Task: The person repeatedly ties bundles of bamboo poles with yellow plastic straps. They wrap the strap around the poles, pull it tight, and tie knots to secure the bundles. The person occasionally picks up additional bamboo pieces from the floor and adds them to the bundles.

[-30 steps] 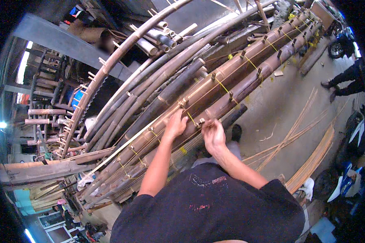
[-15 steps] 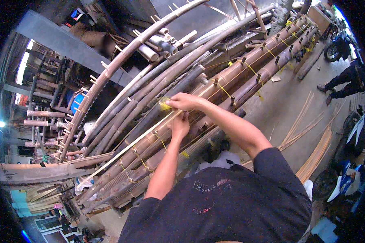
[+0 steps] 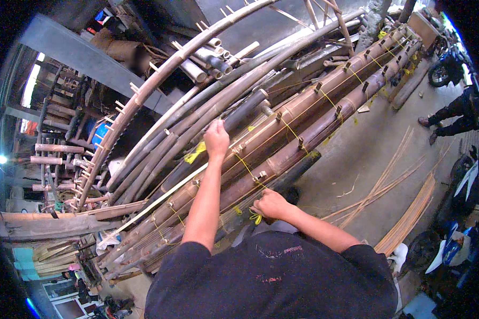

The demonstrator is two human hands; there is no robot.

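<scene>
Floor opens wide on my right, and that's the roomy side: bare grey concrete from the edge of the pegged bamboo poles out to the loose split strips, with a person in dark trousers standing well apart beyond. Left is tighter for me, dark poles stacked close and the curved pegged rail arching behind them.

Here's the right hand, on the near edge of the pegged poles, fingers curled in and holding yellow twine, loops dangling below the knuckles, a strand running up towards the short peg. And the left hand, out past the far edge, above the dark poles! Its fingers are drawn in narrow; I can't tell what they grip. A yellow bundle shows just below it.

What a swap from half a second ago! The right hand was reaching across at the bundle then; now it's back on my near side. The left has gone from the pegged poles out beyond the pale strip. The poles lie as before.
</scene>
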